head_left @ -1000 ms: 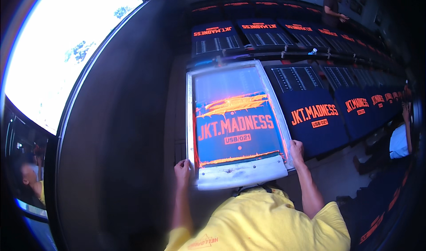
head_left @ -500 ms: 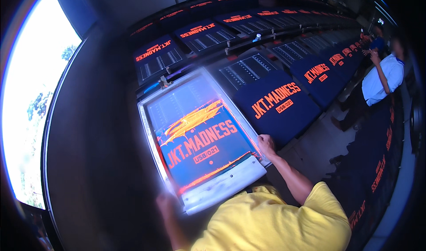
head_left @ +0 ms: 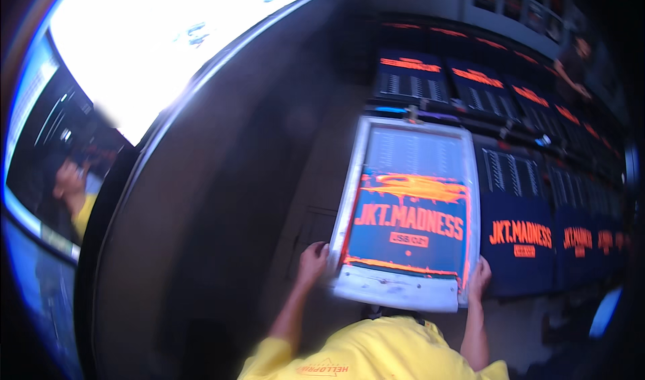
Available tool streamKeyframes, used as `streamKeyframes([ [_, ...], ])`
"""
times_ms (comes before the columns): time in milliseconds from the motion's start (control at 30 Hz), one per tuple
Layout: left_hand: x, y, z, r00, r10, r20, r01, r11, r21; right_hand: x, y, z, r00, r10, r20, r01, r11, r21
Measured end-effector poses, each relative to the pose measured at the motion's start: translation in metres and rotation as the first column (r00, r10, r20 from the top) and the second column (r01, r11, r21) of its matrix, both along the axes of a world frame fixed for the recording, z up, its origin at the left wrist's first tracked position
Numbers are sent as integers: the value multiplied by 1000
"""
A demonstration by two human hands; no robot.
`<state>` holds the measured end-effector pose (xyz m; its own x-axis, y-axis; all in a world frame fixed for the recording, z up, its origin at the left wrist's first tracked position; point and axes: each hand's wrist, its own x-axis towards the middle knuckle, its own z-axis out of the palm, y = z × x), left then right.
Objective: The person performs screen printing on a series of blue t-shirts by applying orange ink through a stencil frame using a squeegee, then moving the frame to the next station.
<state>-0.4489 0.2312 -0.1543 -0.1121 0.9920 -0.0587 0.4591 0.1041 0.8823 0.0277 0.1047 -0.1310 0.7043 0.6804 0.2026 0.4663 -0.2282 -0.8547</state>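
A silk-screen frame [head_left: 474, 199] with pale, ink-smeared edges is in front of me. Its mesh shows orange lettering, with a thick streak of wet orange ink [head_left: 420, 187] above it and a thinner ink line near the bottom. A white bar with screws [head_left: 396, 291] runs along the frame's near end. At the lower left edge my left hand [head_left: 312, 264] is closed on the frame, its fingertips partly hidden. My right hand [head_left: 480, 279] grips the lower right edge with curled fingers. Neither hand holds a squeegee.
To the right, dark blue printed fabric panels [head_left: 521, 242] lie in a row on boards. More printed panels [head_left: 411, 78] fill the row behind. A person [head_left: 572, 71] stands at the far right. A bright window [head_left: 181, 37] and a reflective pane [head_left: 47, 145] are at the left.
My view has swung left, so the frame appears farther right and more upright. My left hand has come up from beside the frame's near corner to its left edge; my right hand stays on the frame.
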Motion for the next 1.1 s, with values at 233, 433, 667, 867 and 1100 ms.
streamKeyframes([
  [233,-73,-117,250,775,554,-304,-266,722,639,-3,46,85,946,317,-72,-300,936,182],
  [433,-171,-192,370,172,877,-448,-190,476,859,-112,166,194,725,655,212,-688,699,194],
  [667,-245,-264,431,-146,906,-398,-182,370,911,-319,205,343,321,836,444,-939,222,261],
  [867,-295,-309,416,-184,909,-375,-196,340,920,-502,217,435,164,879,449,-929,-16,370],
  [1100,-347,-322,370,-261,851,-456,-150,431,890,-661,277,491,161,822,546,-984,92,152],
])
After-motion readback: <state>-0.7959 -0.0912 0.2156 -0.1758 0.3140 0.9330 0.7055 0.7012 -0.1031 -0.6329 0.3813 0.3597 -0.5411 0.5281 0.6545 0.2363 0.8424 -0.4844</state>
